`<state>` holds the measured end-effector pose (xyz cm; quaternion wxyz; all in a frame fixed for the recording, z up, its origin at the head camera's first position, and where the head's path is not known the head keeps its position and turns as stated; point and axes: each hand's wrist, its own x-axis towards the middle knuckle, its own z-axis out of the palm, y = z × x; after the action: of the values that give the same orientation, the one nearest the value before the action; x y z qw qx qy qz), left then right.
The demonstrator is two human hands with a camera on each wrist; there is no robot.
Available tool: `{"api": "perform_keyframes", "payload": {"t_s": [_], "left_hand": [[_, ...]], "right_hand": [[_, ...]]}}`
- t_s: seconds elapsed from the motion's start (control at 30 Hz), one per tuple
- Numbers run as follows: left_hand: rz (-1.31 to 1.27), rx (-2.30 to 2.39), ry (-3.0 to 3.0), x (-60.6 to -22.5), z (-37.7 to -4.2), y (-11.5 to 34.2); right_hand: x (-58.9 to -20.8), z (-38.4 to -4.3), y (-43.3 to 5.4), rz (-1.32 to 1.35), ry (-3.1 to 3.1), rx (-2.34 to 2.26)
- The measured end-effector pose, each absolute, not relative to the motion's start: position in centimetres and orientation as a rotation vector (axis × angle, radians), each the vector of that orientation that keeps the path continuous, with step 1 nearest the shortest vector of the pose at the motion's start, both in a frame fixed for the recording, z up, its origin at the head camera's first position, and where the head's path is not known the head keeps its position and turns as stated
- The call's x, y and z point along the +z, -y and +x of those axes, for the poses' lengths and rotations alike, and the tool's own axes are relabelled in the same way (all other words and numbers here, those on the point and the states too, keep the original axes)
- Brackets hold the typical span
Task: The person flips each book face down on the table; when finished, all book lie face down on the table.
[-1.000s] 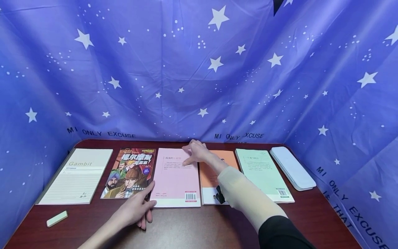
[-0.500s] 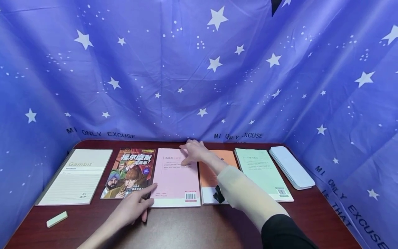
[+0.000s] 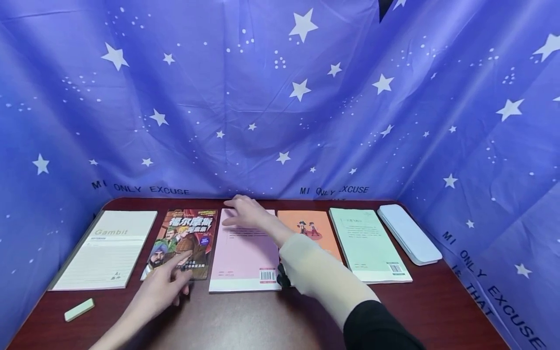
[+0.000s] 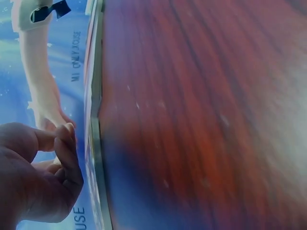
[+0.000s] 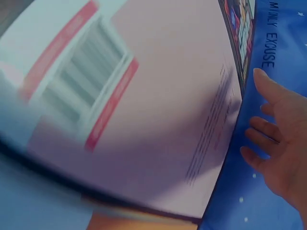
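My left hand [image 3: 164, 284] is over the lower edge of the comic book [image 3: 199, 243], index finger stretched across its cover. In the left wrist view the fingers of that hand [image 4: 45, 172] look loosely bent, with nothing seen between them. Over the top edge of the pink book [image 3: 245, 255] reaches my right hand [image 3: 249, 214], covering part of its printed text. The right wrist view shows this hand [image 5: 278, 139] with fingers apart and no object held, beside the book's far edge. The pink book lies flat, barcode toward me.
Right of the pink book lie an orange book [image 3: 308, 226], a green book [image 3: 372, 248] and a white case [image 3: 410, 234]. A Gambit notebook [image 3: 105, 257] and a pale eraser-like block [image 3: 79, 309] are at the left. A blue star-printed curtain [image 3: 253, 97] surrounds the table [image 3: 245, 321].
My left hand has moved left from the pink book's lower corner onto the comic book. My right hand has shifted left along the pink book's top, uncovering more of the orange book.
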<state>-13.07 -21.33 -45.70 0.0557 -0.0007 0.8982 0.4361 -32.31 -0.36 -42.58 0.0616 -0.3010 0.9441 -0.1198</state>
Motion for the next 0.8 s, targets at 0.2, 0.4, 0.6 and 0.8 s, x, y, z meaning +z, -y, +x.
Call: {"api": "perform_keyframes", "payload": {"t_s": [0.2,0.4,0.6,0.8], "left_hand": [[-0.091,1.213,-2.803,-46.2,-12.4,23.4],[-0.120,1.149,-2.846,-46.6,-11.8,26.0],[-0.173,1.046,-2.819,-46.9,-11.8,28.1],[-0.186,1.056,-2.800,-47.1,-11.8,28.9]], "right_hand": [[-43.3,-32.1,2.9,-0.957,-2.850,-0.371],[-43.9,-31.8,4.6,-0.990,-2.826,-0.355],[-44.6,-31.4,6.0,-1.085,-2.832,-0.201],[-45.3,-31.3,6.4,-1.162,-2.897,-0.062]]}}
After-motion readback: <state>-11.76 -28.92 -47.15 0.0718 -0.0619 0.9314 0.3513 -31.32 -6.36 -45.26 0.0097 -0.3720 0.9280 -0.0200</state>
